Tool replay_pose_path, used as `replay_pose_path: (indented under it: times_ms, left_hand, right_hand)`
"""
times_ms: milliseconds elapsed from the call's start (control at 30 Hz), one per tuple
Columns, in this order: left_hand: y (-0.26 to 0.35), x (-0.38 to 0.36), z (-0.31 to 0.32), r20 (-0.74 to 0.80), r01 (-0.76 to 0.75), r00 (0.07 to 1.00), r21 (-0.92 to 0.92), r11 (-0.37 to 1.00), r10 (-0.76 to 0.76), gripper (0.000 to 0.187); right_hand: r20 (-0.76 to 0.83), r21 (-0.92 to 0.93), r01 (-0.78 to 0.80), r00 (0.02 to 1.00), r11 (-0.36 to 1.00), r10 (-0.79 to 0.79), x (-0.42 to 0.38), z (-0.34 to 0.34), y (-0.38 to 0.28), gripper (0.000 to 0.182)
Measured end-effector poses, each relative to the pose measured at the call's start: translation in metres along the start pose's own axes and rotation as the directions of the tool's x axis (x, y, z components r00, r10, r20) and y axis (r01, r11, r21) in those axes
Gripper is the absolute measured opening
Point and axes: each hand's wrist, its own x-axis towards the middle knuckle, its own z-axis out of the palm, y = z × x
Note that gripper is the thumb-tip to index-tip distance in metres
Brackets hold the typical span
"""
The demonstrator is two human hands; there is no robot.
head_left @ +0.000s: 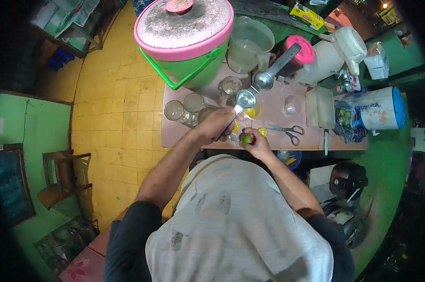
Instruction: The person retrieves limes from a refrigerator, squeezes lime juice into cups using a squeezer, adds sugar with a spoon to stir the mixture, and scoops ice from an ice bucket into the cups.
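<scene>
My left hand grips the lower handle of a metal hand juicer, which stands open with its cup over the counter. Just to the right, my right hand holds a small green lime near the counter's front edge. Cut lime halves lie on the pink counter under the juicer. Several empty glasses stand left of the juicer.
A green bucket with a pink lid stands at the back left, a jug of pale liquid beside it. Scissors, a knife, a bag of limes, a white kettle and a cooler sit to the right.
</scene>
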Motion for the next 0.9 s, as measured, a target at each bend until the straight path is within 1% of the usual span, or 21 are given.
replay_pose_path:
  times_ms: [33, 67, 100, 133, 167, 233, 267, 300, 367, 400, 467, 500, 533, 567, 633, 667, 700, 767, 800, 867, 900]
  left_hand:
    - [-0.002, 0.0, -0.002, 0.012, -0.028, 1.0, 0.012, 1.0, 0.028, 0.03]
    - [-0.005, 0.0, -0.003, 0.016, -0.029, 0.999, 0.008, 1.0, 0.029, 0.03]
    - [-0.008, 0.002, -0.003, 0.018, -0.006, 1.0, 0.003, 1.0, 0.006, 0.031]
    - [-0.01, 0.005, -0.004, 0.022, 0.014, 1.0, 0.002, 1.0, -0.015, 0.031]
    - [-0.011, 0.008, -0.003, 0.03, 0.013, 0.999, 0.006, 1.0, -0.013, 0.031]
    - [-0.015, 0.01, -0.001, 0.03, 0.045, 0.999, -0.002, 0.999, -0.045, 0.03]
    - [-0.018, 0.012, 0.0, 0.035, 0.044, 0.998, 0.003, 0.999, -0.045, 0.03]
    - [-0.022, 0.016, 0.002, 0.046, 0.061, 0.997, -0.004, 0.998, -0.061, 0.029]
    - [-0.026, 0.02, 0.007, 0.061, 0.077, 0.995, -0.006, 0.997, -0.077, 0.028]
    - [-0.028, 0.022, 0.01, 0.081, 0.1, 0.992, 0.006, 0.995, -0.1, 0.031]
    - [-0.03, 0.024, 0.016, 0.101, 0.12, 0.987, 0.022, 0.993, -0.122, 0.033]
    - [-0.031, 0.024, 0.02, 0.094, 0.078, 0.992, 0.029, 0.997, -0.081, 0.033]
    - [-0.031, 0.024, 0.022, 0.087, 0.037, 0.995, 0.035, 0.999, -0.039, 0.032]
    - [-0.031, 0.024, 0.023, 0.083, 0.032, 0.996, 0.035, 0.999, -0.035, 0.032]
    - [-0.026, 0.021, 0.022, 0.041, 0.1, 0.994, 0.011, 0.995, -0.101, 0.031]
    - [-0.027, 0.02, 0.02, 0.034, 0.098, 0.995, 0.007, 0.995, -0.098, 0.031]
    - [-0.028, 0.019, 0.019, 0.045, 0.09, 0.995, 0.004, 0.996, -0.09, 0.031]
    - [-0.031, 0.02, 0.018, 0.058, 0.078, 0.995, 0.001, 0.997, -0.078, 0.031]
    - [-0.033, 0.021, 0.018, 0.051, 0.065, 0.997, -0.003, 0.998, -0.065, 0.029]
    - [-0.039, 0.026, 0.018, 0.043, 0.047, 0.998, -0.008, 0.999, -0.047, 0.028]
    - [-0.044, 0.03, 0.017, 0.059, -0.001, 0.998, 0.023, 1.0, -0.001, 0.029]
  right_hand:
    - [0.002, -0.007, 0.0, 1.0, 1.0, 0.0, -0.008, -0.009, -0.007, 0.053]
    - [-0.003, 0.331, 0.031, 0.999, 0.943, -0.032, -0.02, -0.02, -0.014, 0.053]
    - [-0.023, 0.632, 0.06, 0.998, 0.773, -0.058, -0.031, -0.03, -0.026, 0.053]
    - [-0.058, 0.613, 0.119, 0.993, 0.781, -0.105, -0.037, -0.038, -0.034, 0.053]
    - [-0.067, 0.612, 0.123, 0.992, 0.782, -0.104, -0.039, -0.045, -0.039, 0.053]
    - [-0.146, 0.552, 0.2, 0.979, 0.809, -0.142, -0.04, -0.054, -0.051, 0.054]
    - [-0.234, 0.545, 0.274, 0.957, 0.792, -0.17, -0.036, -0.054, -0.058, 0.052]
    - [-0.24, 0.544, 0.278, 0.956, 0.792, -0.171, -0.031, -0.055, -0.067, 0.052]
    - [-0.385, 0.382, 0.308, 0.91, 0.871, -0.153, -0.017, -0.061, -0.08, 0.045]
    - [-0.464, 0.254, 0.381, 0.854, 0.889, -0.233, 0.001, -0.06, -0.068, 0.036]
    - [-0.487, 0.205, 0.38, 0.839, 0.902, -0.243, 0.021, -0.055, -0.071, 0.034]
    - [-0.502, 0.159, 0.376, 0.827, 0.913, -0.253, 0.026, -0.052, -0.077, 0.032]
    - [-0.533, -0.156, 0.425, 0.724, 0.892, -0.438, 0.027, -0.052, -0.086, 0.033]
    - [-0.531, -0.158, 0.429, 0.722, 0.889, -0.443, 0.027, -0.052, -0.087, 0.033]
    - [-0.49, -0.481, 0.38, 0.631, 0.79, -0.602, 0.026, -0.049, -0.085, 0.03]
    - [-0.508, -0.488, 0.366, 0.62, 0.793, -0.598, 0.025, -0.048, -0.083, 0.024]
    - [-0.504, -0.487, 0.371, 0.62, 0.791, -0.602, 0.024, -0.046, -0.084, 0.024]
    - [-0.555, -0.37, 0.355, 0.657, 0.858, -0.511, 0.023, -0.046, -0.086, 0.022]
    - [-0.554, -0.372, 0.357, 0.655, 0.857, -0.514, 0.024, -0.048, -0.085, 0.022]
    - [-0.496, -0.39, 0.378, 0.682, 0.84, -0.537, 0.025, -0.057, -0.079, 0.029]
    - [-0.494, -0.392, 0.381, 0.681, 0.837, -0.541, 0.029, -0.063, -0.073, 0.029]
